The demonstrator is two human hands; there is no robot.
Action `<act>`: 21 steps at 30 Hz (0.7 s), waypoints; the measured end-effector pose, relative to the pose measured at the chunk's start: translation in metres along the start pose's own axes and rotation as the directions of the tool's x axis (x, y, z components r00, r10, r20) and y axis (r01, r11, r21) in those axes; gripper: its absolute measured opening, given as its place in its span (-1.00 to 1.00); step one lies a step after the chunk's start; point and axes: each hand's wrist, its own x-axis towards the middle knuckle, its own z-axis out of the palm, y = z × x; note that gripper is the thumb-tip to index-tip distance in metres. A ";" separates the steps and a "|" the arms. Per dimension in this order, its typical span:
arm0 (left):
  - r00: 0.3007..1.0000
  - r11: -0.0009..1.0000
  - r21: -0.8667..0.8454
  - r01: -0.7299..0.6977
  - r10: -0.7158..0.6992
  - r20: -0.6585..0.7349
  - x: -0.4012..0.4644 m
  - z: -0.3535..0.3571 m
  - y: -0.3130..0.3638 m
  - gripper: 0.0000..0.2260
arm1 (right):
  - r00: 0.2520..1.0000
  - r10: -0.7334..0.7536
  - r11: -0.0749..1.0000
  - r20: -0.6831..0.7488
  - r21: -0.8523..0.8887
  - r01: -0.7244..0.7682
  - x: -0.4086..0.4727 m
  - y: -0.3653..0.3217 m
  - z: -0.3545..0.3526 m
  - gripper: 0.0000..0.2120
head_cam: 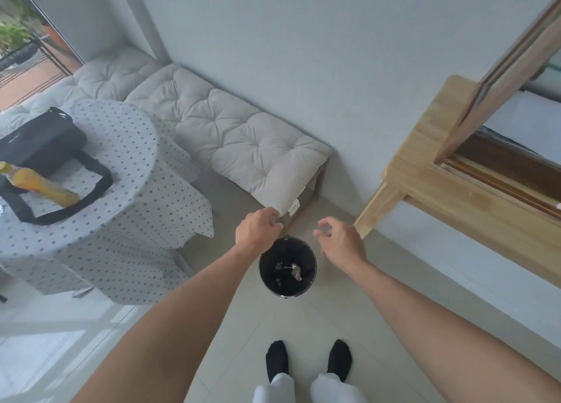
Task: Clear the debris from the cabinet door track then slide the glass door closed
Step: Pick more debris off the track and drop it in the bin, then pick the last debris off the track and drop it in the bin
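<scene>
From the head camera, the person stood on pale floor tiles, both bare forearms reaching forward and down over a small black waste bin (pixel 287 269) set on the floor ahead of two black-socked feet (pixel 308 360). The bin was lined in black, and a few pale grey scraps of debris (pixel 294 271) lay at its bottom.

The left hand (pixel 257 232) hovered above the bin's far-left rim with its fingers curled in toward the thumb, loosely bunched; whether anything was pinched in them could not be told. The right hand (pixel 342 241) hung just right of the bin, fingers spread and slightly bent, holding nothing.

At the right edge stood the wooden cabinet (pixel 437 172). Its dark door track (pixel 501 179) ran along the inner edge of the light wood frame, and a wood-framed door (pixel 501 78) slanted up above it toward the top right corner; its glass could hardly be made out.

Beyond the hands, a bench with a tufted grey cushion (pixel 230 135) ran along the white wall. A small white tag (pixel 293 207) hung from the cushion's near corner, its print too small to read. To the left, a round table under a dotted cloth (pixel 121 172) carried a black bag (pixel 39 147) with a faint, illegible logo and a tilted bottle of yellow drink (pixel 39 184).
</scene>
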 end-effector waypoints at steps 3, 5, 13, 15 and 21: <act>1.000 1.000 -0.012 -0.018 0.018 0.000 -0.003 -0.005 0.012 -0.72 | 1.000 -0.001 1.000 -0.023 0.026 0.001 -0.004 -0.003 -0.009 -0.73; 0.999 0.999 -0.018 -0.035 0.035 0.004 -0.005 -0.009 0.021 -0.72 | 0.999 -0.005 0.999 -0.046 0.039 0.007 -0.009 -0.005 -0.018 -0.72; 0.982 0.982 -0.038 -0.183 0.182 -0.042 -0.008 -0.038 0.085 -0.70 | 0.980 -0.018 0.995 -0.199 0.093 0.037 -0.028 -0.014 -0.080 -0.72; 0.971 0.971 -0.039 -0.238 0.236 -0.051 -0.009 -0.045 0.107 -0.70 | 0.969 -0.003 0.993 -0.245 0.117 0.032 -0.032 -0.013 -0.098 -0.72; 0.929 0.930 -0.007 -0.368 0.367 -0.045 -0.012 -0.049 0.170 -0.73 | 0.928 0.040 0.991 -0.370 0.137 0.012 -0.045 0.001 -0.153 -0.74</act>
